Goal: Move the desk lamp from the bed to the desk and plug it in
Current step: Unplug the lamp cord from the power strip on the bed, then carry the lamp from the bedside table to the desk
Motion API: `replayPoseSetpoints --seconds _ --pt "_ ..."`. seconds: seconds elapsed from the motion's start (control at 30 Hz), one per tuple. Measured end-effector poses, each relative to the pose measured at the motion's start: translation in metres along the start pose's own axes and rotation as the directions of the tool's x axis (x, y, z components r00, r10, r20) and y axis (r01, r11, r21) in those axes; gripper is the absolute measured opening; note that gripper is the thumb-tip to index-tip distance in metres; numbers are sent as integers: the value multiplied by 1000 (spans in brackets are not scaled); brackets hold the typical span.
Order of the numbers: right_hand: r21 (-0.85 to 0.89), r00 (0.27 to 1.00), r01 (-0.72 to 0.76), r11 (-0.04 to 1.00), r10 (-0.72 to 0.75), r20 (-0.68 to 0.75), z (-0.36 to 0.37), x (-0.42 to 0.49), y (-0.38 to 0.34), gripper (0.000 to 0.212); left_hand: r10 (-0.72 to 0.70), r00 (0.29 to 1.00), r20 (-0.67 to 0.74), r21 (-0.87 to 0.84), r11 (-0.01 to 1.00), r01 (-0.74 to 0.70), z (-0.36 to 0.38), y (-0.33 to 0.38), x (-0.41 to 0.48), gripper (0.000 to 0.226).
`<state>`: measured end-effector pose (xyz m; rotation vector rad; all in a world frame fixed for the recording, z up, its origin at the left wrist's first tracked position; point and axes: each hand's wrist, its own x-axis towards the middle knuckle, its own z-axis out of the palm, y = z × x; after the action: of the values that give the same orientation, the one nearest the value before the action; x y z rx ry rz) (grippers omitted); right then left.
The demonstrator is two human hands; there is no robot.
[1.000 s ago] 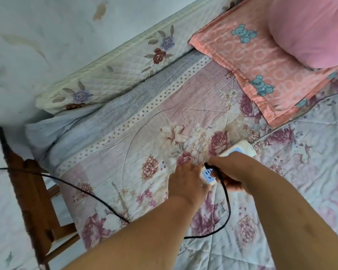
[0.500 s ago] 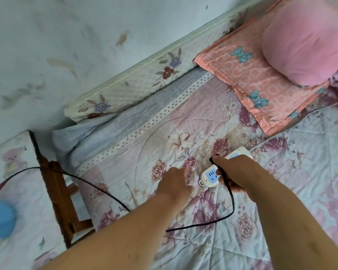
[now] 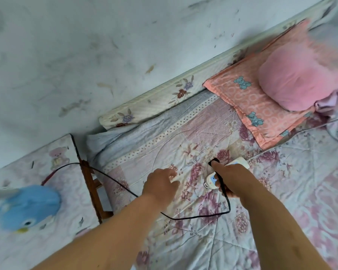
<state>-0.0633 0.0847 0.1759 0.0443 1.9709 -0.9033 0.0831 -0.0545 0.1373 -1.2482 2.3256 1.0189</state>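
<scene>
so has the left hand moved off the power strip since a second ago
Yes. The left hand has drawn back leftward from the white power strip on the quilt; a gap now shows between them.

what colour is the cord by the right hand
Black; the thin black cord shows best in the head view.

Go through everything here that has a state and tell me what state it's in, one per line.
Power strip: lying on the quilt, under the right hand.
Black cord: slack, trailing from desk to strip.
Plug: under the right fingertip; whether seated, unclear.
Right hand: on the strip, over the cord.
Left hand: open, holding nothing.
Blue plush: lying on the desk.
</scene>
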Motion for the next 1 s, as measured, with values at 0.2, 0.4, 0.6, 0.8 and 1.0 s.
replayPoseSetpoints --seconds 0.2,0.4,0.6,0.8,1.0 --pt "-5 999 50 999 -50 19 12 -38 -14 45 46 998 -32 -59 997 -48 -37 -2 -37 32" --pt "38 989 145 989 -146 30 29 -72 -27 46 94 994 -53 -133 986 -100 -69 -4 -80 30" --pt "40 957 290 956 -290 -2 47 -106 -55 43 155 988 -10 -244 958 -152 -93 10 -120 30" --pt "166 898 421 892 -435 63 68 -147 -86 28 245 969 -9 -436 871 -224 -127 26 -159 32" --pt "291 835 483 826 -534 130 92 -194 -115 40 240 962 -127 -513 814 -271 -175 21 -195 20"
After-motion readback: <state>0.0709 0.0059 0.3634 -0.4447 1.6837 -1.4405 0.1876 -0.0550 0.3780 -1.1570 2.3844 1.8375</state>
